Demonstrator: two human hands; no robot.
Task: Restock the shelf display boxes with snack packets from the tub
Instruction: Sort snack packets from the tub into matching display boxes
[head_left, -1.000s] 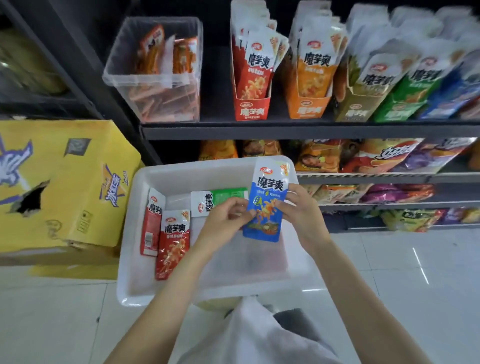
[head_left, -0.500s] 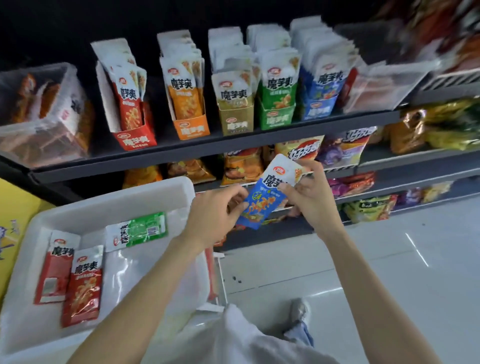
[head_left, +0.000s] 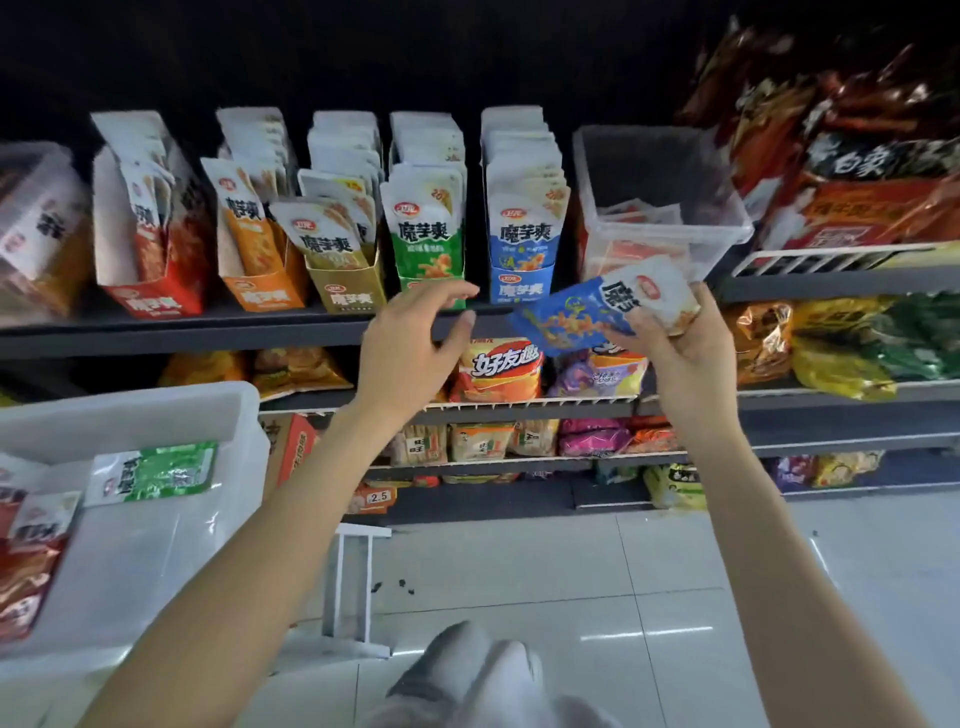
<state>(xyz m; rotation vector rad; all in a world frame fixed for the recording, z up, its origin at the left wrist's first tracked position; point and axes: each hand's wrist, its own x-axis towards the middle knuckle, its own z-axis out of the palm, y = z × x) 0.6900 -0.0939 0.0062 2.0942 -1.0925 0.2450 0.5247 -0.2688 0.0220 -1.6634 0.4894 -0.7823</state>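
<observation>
**Blue packet held below its display box**

Dark shop shelving (head_left: 208, 332) carries five upright display boxes of snack packets. Right hand (head_left: 680, 358) grasps a blue snack packet (head_left: 587, 317), tilted sideways, just below the blue display box (head_left: 522, 249). Left hand (head_left: 410, 348) hangs released beside it, fingers relaxed. White tub (head_left: 156, 415) at lower left holds green and red packets
</observation>
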